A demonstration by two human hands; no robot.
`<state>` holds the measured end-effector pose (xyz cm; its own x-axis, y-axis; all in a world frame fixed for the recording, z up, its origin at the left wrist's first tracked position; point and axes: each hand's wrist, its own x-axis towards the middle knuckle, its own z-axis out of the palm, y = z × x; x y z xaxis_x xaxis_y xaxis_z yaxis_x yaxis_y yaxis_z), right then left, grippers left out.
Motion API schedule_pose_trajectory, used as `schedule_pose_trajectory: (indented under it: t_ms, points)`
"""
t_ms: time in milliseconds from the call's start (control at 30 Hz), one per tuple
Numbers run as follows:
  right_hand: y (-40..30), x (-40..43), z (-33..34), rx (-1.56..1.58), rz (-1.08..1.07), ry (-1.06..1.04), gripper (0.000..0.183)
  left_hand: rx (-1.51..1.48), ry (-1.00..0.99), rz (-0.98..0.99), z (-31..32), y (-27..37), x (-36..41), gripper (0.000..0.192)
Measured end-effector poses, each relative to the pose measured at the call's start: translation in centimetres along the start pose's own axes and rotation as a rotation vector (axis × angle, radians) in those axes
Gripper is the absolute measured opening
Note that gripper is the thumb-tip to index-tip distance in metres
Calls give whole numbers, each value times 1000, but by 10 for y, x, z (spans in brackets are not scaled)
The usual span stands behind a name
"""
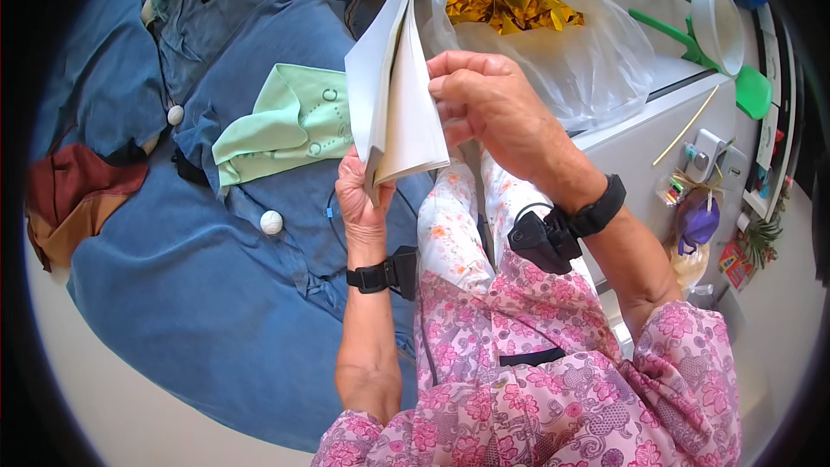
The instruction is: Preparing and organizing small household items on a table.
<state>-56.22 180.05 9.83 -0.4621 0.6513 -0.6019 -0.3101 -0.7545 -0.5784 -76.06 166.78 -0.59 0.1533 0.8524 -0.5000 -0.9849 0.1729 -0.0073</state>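
Note:
A partly open booklet of white paper sheets point(415, 110) stands tilted on its edge in front of me, with a dark gap between its two halves. My left hand point(364, 191) grips its lower corner, and most of the fingers are behind the paper. At the right edge, the thumb and index finger of my right hand point(483, 94) pinch the sheets, with the other fingers curled below. Just left of the booklet, a light green printed cloth point(279, 123) lies folded on blue fabric point(194, 272). Both wrists carry black straps with small devices.
A clear plastic bag point(583, 87) with gold foil pieces point(512, 6) is beyond my right hand, on a white surface point(639, 136). Farther right are a white bowl point(716, 29), a thin stick point(686, 124) and a purple pouch point(698, 222). A white ball point(271, 222) lies on the fabric.

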Motion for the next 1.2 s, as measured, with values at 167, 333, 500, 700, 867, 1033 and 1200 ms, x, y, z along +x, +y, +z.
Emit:
schedule_pose_trajectory:
  t_ms: [167,333,500,700,867,1033,1200]
  points:
    - [-4,-6,-6,35,-9,4,22,78,-5,-16,0,2,4,44]
    - [-7,-10,-9,39,-19,13,26,178,38,-30,3,6,9,42]
    - [-13,-16,1,-8,-7,18,34,210,126,-21,5,7,8,32]
    - [-17,-21,-1,4,-29,12,26,254,153,-45,10,6,7,29]
    - [-8,-17,-5,8,-56,33,23,165,84,-33,18,4,8,37]
    - [-10,-20,-6,30,-66,54,20,184,70,-31,23,3,14,37]
    - [-21,-35,-21,153,17,22,37,551,148,24,29,11,18,38]
